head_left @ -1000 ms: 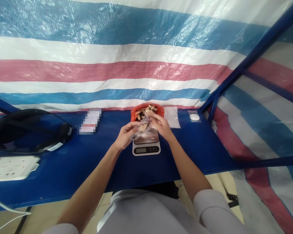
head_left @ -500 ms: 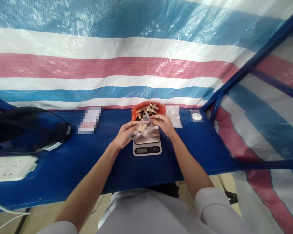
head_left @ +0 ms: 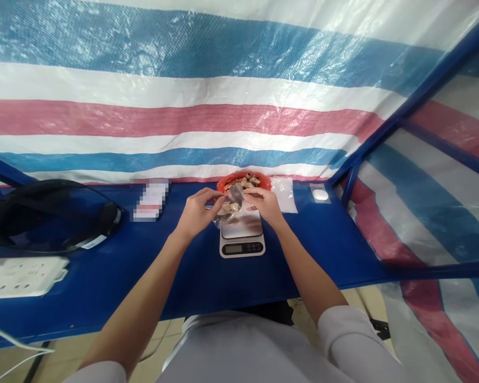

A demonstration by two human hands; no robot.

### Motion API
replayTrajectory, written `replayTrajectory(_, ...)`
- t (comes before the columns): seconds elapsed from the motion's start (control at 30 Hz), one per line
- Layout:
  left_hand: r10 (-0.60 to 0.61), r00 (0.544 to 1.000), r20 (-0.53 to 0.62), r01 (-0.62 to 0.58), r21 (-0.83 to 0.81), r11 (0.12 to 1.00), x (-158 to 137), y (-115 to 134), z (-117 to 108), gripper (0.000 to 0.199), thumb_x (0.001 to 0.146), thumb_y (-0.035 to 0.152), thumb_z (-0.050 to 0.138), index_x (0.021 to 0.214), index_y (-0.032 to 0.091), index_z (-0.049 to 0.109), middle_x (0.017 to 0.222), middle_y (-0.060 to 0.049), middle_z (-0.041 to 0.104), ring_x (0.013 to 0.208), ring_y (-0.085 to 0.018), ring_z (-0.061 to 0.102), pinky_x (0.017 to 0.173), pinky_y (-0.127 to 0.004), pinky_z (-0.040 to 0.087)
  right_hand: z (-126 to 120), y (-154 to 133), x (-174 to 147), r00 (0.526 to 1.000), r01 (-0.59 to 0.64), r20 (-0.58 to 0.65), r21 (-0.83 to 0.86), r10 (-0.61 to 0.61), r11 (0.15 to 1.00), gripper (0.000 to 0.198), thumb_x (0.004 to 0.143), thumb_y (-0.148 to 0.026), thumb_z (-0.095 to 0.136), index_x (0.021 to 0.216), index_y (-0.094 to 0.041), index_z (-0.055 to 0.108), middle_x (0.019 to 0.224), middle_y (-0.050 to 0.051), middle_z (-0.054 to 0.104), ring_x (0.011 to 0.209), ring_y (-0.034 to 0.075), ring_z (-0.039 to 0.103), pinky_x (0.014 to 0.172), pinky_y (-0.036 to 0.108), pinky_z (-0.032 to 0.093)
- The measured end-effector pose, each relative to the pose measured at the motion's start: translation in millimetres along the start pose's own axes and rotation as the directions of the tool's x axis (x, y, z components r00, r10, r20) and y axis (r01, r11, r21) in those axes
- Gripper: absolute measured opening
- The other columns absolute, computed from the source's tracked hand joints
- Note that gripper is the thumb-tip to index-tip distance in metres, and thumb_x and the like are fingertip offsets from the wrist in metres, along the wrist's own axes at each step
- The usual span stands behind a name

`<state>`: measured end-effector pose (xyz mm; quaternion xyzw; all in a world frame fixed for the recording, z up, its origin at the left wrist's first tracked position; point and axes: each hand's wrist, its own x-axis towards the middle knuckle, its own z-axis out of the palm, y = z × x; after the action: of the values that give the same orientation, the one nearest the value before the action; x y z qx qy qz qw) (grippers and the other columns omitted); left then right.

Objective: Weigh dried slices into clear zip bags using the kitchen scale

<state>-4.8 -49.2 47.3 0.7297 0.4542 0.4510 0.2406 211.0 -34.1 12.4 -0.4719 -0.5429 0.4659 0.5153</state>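
A clear plastic zip bag (head_left: 234,192) with pale brown dried pieces, which look like mushroom slices, hangs tilted between my two hands. My left hand (head_left: 199,210) pinches the bag's upper left edge with thumb and fingers. At its upper right edge, the fingertips of my right hand (head_left: 263,203) are closed on it. Below the bag stands a white digital kitchen scale (head_left: 242,250) with a metal plate; its display cannot be read. Behind the hands a red basket (head_left: 265,182) holds more of the dried slices (head_left: 249,181), partly hidden by the bag.
A stack of clear bags (head_left: 285,196) lies right of the basket, and a small bag with a white round item (head_left: 320,193) farther right. At left are a pixelated packet (head_left: 151,199), a black headset (head_left: 51,215) and a white power strip (head_left: 22,276) on the blue table (head_left: 199,287).
My left hand has shifted its grip up along the bag's edge, with its back raised. The bag sits more upright at its mouth. The view has tilted slightly.
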Motion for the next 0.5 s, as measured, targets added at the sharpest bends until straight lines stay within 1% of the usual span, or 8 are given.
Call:
replayTrajectory(0.07,-0.017,0.999,0.029,0.017,0.016,1.0,0.8,6.5,7.2,0.027,0.087,0.043,0.066,0.087,0.019,0.078,0.083,-0.005,0.075,0.068,-0.017,0.061,0.067,-0.026,0.046,3.2,-1.8,-1.4,0.996,0.084,-0.002,-0.069,-0.085,0.994,0.03,0.076,-0.043,0.076,0.096,-0.021,0.08,0.094,0.005,0.079,0.086,0.024,0.075,0.074,0.037,0.066)
replayTrajectory(0.17,-0.139,0.988,0.067,0.141,-0.022,0.99,2.2,7.6,19.4,0.03,0.087,0.044,0.064,0.082,0.017,0.077,0.071,-0.004,0.073,0.062,-0.016,0.061,0.061,-0.025,0.043,6.7,-3.4,-4.3,0.968,0.247,0.004,-0.21,-0.252,0.946,0.021,0.083,-0.037,0.07,0.095,-0.022,0.08,0.097,0.005,0.079,0.089,0.023,0.075,0.083,0.036,0.063)
replayTrajectory(0.27,-0.263,0.962,0.078,0.27,-0.106,0.957,5.2,2.7,28.0,0.039,0.088,0.05,0.062,0.073,0.016,0.073,0.062,-0.003,0.069,0.058,-0.016,0.061,0.059,-0.024,0.045,8.3,-1.6,-6.3,0.924,0.376,0.045,-0.299,-0.381,0.877,0.018,0.087,-0.032,0.067,0.094,-0.022,0.08,0.097,0.006,0.079,0.088,0.023,0.074,0.081,0.035,0.062)
replayTrajectory(0.37,-0.353,0.927,0.125,0.373,-0.24,0.896,10.1,-1.9,31.3,0.046,0.085,0.058,0.066,0.069,0.016,0.07,0.062,-0.005,0.069,0.055,-0.016,0.062,0.058,-0.025,0.049,8.6,1.2,-7.2,0.896,0.437,0.076,-0.332,-0.438,0.836,0.019,0.089,-0.033,0.066,0.093,-0.022,0.08,0.096,0.007,0.079,0.084,0.022,0.074,0.075,0.034,0.063)
replayTrajectory(0.43,-0.398,0.903,0.158,0.428,-0.301,0.852,14.2,-3.5,31.3,0.047,0.081,0.06,0.07,0.067,0.015,0.069,0.062,-0.005,0.069,0.054,-0.016,0.062,0.057,-0.025,0.05,8.7,1.9,-7.6,0.892,0.444,0.093,-0.359,-0.442,0.821,0.02,0.091,-0.034,0.064,0.093,-0.022,0.08,0.096,0.007,0.079,0.083,0.021,0.074,0.073,0.032,0.063)
replayTrajectory(0.5,-0.43,0.883,0.186,0.469,-0.332,0.819,18.3,-4.1,30.4,0.046,0.077,0.059,0.074,0.065,0.015,0.069,0.059,-0.005,0.067,0.05,-0.014,0.06,0.054,-0.025,0.05,9.2,1.6,-7.9,0.895,0.438,0.11,-0.394,-0.432,0.808,0.021,0.092,-0.035,0.063,0.094,-0.024,0.081,0.096,0.006,0.079,0.084,0.02,0.074,0.074,0.032,0.063)
